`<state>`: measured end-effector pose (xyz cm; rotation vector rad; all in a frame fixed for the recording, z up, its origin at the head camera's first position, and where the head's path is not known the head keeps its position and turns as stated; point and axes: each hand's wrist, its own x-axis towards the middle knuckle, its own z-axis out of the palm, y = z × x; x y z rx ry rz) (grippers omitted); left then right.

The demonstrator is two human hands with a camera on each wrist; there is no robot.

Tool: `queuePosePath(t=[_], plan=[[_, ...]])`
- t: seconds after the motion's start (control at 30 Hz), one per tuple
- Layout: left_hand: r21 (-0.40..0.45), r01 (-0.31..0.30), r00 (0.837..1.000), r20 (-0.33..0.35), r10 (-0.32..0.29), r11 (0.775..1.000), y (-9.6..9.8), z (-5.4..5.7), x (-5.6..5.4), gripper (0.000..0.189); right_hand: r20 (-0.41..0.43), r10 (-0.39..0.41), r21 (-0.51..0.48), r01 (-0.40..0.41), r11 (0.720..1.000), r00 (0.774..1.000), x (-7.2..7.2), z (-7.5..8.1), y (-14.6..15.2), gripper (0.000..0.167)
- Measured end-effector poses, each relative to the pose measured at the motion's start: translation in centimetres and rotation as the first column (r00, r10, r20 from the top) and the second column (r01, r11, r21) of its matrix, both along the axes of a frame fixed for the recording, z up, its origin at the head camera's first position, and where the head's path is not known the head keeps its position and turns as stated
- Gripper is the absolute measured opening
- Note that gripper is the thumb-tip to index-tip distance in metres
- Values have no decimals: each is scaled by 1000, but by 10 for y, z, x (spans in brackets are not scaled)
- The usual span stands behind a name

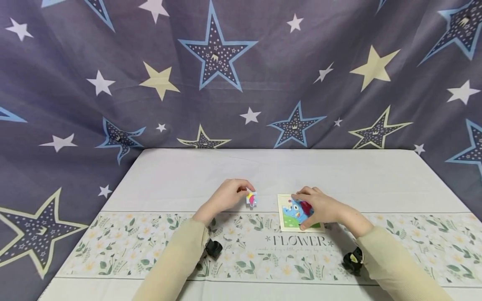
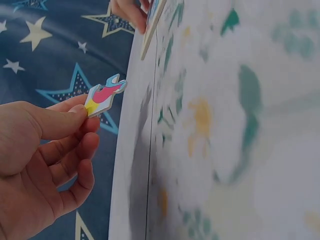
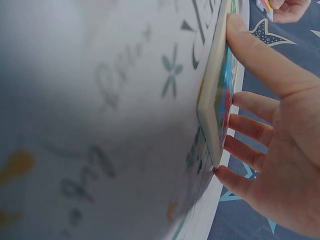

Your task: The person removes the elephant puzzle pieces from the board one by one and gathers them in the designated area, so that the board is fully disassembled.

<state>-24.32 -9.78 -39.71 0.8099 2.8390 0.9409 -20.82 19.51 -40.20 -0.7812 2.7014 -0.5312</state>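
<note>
My left hand [image 1: 228, 196] pinches a jigsaw piece [image 1: 252, 199]; my right hand [image 1: 323, 207], fingers spread, touches the framed jigsaw [image 1: 280, 213]. Surface: flower-banded tablecloth [image 1: 339, 175]. Behind: star-print fabric [image 1: 278, 25].

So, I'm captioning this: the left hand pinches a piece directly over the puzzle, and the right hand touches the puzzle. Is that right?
Not quite: the piece isn't over the puzzle; the head view shows it apart, to the puzzle's left. The left hand does pinch it, and the right hand touches the puzzle.
</note>
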Motion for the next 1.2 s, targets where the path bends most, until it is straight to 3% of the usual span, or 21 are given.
queuePosePath(t=[0.47, 0.63, 0.93, 1.2], plan=[[1, -33, 999, 21, 33, 999, -42, -4, 3, 13, -9, -5, -2, 5, 1000, 1000, -1, -2, -2, 95], [14, -73, 994, 80, 72, 997, -56, -4, 4, 13, -12, 8, 4, -8, 1000, 1000, -2, -1, -3, 96], [11, -100, 988, 122, 98, 995, -64, -6, -4, 12, -15, 16, -4, -16, 1000, 1000, -2, -3, 1, 95], [-48, -126, 987, 96, 130, 991, -69, -9, -5, 11, -29, 31, 0, -31, 1000, 999, -2, -1, 1, 95]])
